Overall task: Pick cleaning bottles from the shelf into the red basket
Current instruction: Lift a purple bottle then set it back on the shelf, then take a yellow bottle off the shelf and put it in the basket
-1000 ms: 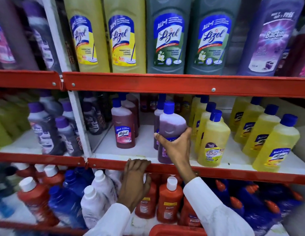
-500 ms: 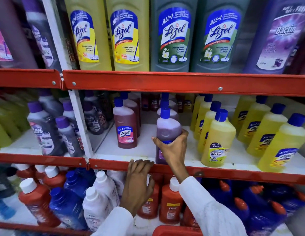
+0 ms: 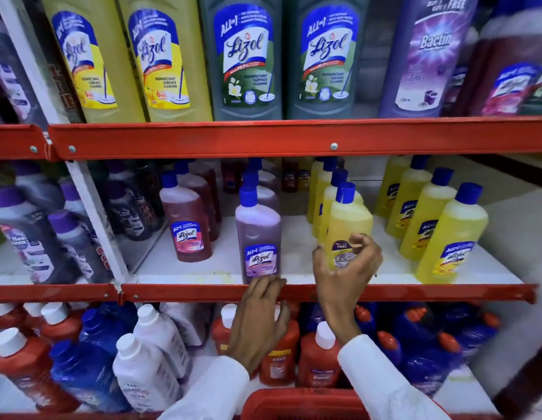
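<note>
A purple Lizol bottle [image 3: 257,231] with a blue cap stands upright at the front edge of the middle shelf [image 3: 188,293]. My left hand [image 3: 257,319] rests on that red shelf lip just below the bottle, fingers spread, holding nothing. My right hand [image 3: 345,271] is to the right, fingers curled apart in front of the label of a yellow Bactin bottle [image 3: 350,219], thumb at the bottle's left side, not closed on it. The rim of the red basket [image 3: 303,403] shows at the bottom edge, below my sleeves.
A dark pink Lizol bottle [image 3: 186,228] stands left of the purple one. Rows of yellow bottles [image 3: 451,234] fill the right side. Large Lizol bottles [image 3: 245,56] line the top shelf. Orange, white and blue bottles [image 3: 148,368] crowd the bottom shelf.
My right hand let go of the purple Lizol bottle, which now stands at the shelf front, and moved right to the yellow Bactin bottle. The left hand stayed on the shelf lip.
</note>
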A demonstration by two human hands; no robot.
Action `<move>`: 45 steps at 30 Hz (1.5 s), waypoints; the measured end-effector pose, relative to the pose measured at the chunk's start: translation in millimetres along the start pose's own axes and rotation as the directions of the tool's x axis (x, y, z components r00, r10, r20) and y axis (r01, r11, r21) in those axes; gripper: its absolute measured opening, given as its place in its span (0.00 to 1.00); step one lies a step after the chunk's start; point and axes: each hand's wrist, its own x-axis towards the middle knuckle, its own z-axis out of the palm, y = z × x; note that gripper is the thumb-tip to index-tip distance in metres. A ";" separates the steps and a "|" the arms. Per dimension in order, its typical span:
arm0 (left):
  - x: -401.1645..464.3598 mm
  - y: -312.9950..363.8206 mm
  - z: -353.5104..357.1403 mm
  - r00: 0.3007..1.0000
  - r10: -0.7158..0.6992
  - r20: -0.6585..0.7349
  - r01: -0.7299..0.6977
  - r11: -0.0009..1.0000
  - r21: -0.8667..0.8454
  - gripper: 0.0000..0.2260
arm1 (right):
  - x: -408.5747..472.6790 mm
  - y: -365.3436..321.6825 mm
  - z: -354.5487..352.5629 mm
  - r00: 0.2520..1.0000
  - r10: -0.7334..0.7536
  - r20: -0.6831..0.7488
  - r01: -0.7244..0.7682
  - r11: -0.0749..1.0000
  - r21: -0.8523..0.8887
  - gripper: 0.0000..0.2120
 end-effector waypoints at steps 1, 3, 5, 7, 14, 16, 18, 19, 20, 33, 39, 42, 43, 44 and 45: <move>5.2 8.9 4.6 1.000 0.018 0.012 -0.018 1.000 -0.007 0.18 | 7.5 5.0 -0.6 0.999 0.029 -0.027 -0.030 0.998 -0.059 0.32; 14.3 24.4 11.5 0.998 0.032 0.052 -0.032 0.999 -0.005 0.19 | 20.7 11.8 2.4 0.996 0.090 0.008 -0.087 0.981 -0.175 0.42; 19.9 37.7 18.1 0.995 0.037 0.089 -0.039 0.999 0.027 0.19 | 34.7 19.8 5.4 0.976 0.174 0.134 -0.144 0.968 -0.204 0.48; 21.3 43.6 23.3 0.993 0.032 0.114 -0.039 0.997 0.060 0.20 | 49.5 27.3 8.0 0.941 0.214 0.261 -0.185 0.974 -0.131 0.46; 13.2 40.6 33.7 0.994 -0.027 0.104 0.027 1.000 -0.003 0.21 | 80.8 20.2 -27.0 0.836 0.180 0.519 -0.398 0.849 0.347 0.35; 14.4 42.8 34.4 0.995 -0.040 0.096 0.043 0.999 -0.028 0.21 | 93.4 12.8 -42.4 0.785 0.040 0.618 -0.461 0.704 0.540 0.27; 15.6 43.7 35.1 0.994 -0.052 0.093 0.056 0.998 -0.042 0.20 | 103.0 4.8 -52.1 0.646 -0.092 0.758 -0.660 0.432 0.615 0.31; 16.4 44.1 35.6 0.994 -0.059 0.092 0.063 0.997 -0.043 0.19 | 105.5 0.3 -56.5 0.570 -0.151 0.808 -0.746 0.316 0.585 0.36; 17.0 43.9 36.1 0.994 -0.064 0.092 0.068 0.997 -0.047 0.19 | 106.6 -3.1 -59.8 0.509 -0.203 0.837 -0.804 0.235 0.546 0.39; 13.7 40.7 34.9 0.994 -0.060 0.097 0.063 0.998 -0.029 0.21 | 76.7 -53.2 -83.6 0.940 0.097 0.328 -0.175 0.961 0.216 0.45; 14.7 46.5 28.9 0.991 -0.061 0.123 0.070 0.995 -0.073 0.22 | 68.6 -43.7 -92.2 0.924 0.125 0.360 -0.189 0.971 0.149 0.48; 11.6 62.7 20.1 0.989 -0.048 0.140 0.073 0.980 -0.183 0.27 | 61.1 -36.8 -105.0 0.894 0.148 0.423 -0.239 0.956 0.170 0.47; 10.2 71.9 16.0 0.986 -0.013 0.167 0.054 0.968 -0.244 0.29 | 59.2 -33.3 -110.1 0.883 0.145 0.447 -0.244 0.954 0.173 0.46; 6.1 81.2 14.8 0.976 0.025 0.217 0.051 0.941 -0.335 0.30 | 54.8 -27.6 -116.4 0.870 0.150 0.470 -0.250 0.955 0.158 0.46; 2.1 91.6 14.2 0.962 0.056 0.268 0.072 0.894 -0.443 0.30 | 50.3 -22.3 -122.9 0.859 0.155 0.488 -0.253 0.957 0.141 0.45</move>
